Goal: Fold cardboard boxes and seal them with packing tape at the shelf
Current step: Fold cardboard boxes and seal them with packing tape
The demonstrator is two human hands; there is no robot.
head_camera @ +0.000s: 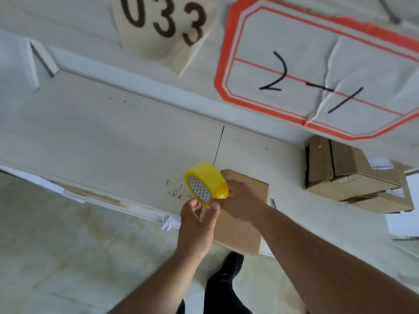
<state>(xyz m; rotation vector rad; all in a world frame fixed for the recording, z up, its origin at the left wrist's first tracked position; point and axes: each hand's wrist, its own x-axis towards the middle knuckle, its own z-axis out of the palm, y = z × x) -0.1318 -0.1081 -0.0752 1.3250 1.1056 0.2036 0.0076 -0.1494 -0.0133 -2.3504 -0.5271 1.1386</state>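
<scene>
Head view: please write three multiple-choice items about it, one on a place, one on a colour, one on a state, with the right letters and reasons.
1. Where does the small cardboard box lie?
A. on the floor
B. at the shelf's front edge
C. on the stacked boxes

2. What colour is the tape roll?
A. yellow
B. brown
C. blue

3. What does the left hand do?
A. hangs idle
B. presses the wall
C. pinches the tape's loose end

Answers: 1 B, the box rests on the shelf edge. 2 A, its rim is yellow. 3 C, fingers pinch the strip while the right hand holds the roll.
</scene>
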